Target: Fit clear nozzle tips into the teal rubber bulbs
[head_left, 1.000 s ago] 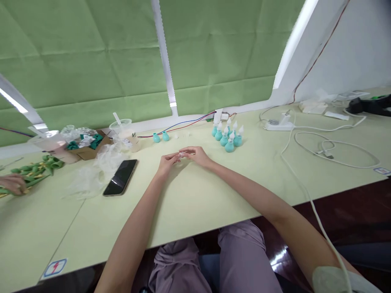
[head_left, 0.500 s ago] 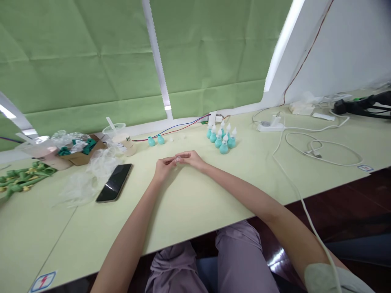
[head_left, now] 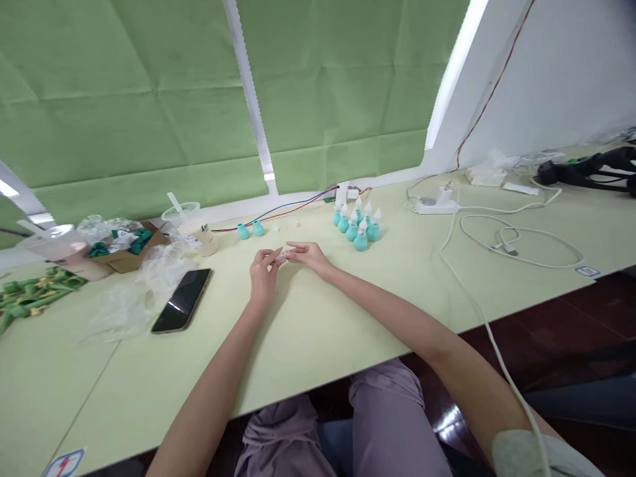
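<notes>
My left hand (head_left: 265,271) and my right hand (head_left: 311,257) meet over the middle of the table, fingertips pinched around a small clear-white piece (head_left: 282,256). The fingers partly cover it, so its exact kind is unclear. Beyond my hands stand two open-topped turquoise bulb-shaped pots (head_left: 250,230), side by side. Tiny white bits (head_left: 287,226) lie to the right of these pots. Farther right, several turquoise pots with pointed white tips (head_left: 356,225) stand upright in a tight group.
A black phone (head_left: 182,301) lies to the left beside crumpled clear plastic (head_left: 129,298). Behind are a cardboard box (head_left: 130,257), drink cups (head_left: 195,228) and green plant-like parts (head_left: 37,291). On the right, a power strip (head_left: 437,204) and white cable (head_left: 521,258) spread over the table (head_left: 318,344).
My left hand has turned upward, its fingers lifting more into view around the small piece. My right hand stays close against it. The whole view has shifted slightly.
</notes>
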Tool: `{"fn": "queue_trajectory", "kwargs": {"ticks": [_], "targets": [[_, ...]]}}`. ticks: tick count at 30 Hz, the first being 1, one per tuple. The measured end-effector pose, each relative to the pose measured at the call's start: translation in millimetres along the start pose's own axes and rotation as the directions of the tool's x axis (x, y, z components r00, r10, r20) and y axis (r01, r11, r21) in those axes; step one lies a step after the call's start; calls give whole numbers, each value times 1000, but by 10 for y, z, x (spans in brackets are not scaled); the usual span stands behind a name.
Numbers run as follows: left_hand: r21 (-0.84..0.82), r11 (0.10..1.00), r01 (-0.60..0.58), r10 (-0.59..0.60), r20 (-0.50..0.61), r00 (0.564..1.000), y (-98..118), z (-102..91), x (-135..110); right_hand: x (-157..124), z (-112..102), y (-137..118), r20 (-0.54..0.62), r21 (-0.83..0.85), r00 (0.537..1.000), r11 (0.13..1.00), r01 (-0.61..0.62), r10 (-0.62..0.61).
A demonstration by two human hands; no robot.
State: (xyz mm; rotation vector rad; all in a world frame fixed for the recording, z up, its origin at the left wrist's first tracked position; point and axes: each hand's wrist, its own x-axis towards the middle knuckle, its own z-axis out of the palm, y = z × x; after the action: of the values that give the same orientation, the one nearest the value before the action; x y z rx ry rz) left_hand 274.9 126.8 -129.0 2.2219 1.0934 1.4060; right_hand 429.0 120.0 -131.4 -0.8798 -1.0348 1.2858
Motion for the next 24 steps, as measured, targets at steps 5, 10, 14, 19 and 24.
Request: {"fn": "queue_trajectory", "kwargs": {"ticks": [5,10,14,19,24], "targets": [[-17,998,-60,59,-63,996,25,-12,-7,-65,26,-101,75,-44,997,999,0,4],[23,992,-126,128,-74,989,-42,-5,-19,-65,25,-91,64,-56,997,997,51,-47],[51,989,-140,143,-69,987,-81,3,-15,-43,11,-40,103,-34,994,999,30,-27],[55,987,-152,157,-91,983,-51,11,-9,-12,-22,-16,136,10,990,999,45,-46],[40,985,-170,172,-51,984,-36,27,-23,-3,-32,-14,91,-25,996,1000,2,0]]}}
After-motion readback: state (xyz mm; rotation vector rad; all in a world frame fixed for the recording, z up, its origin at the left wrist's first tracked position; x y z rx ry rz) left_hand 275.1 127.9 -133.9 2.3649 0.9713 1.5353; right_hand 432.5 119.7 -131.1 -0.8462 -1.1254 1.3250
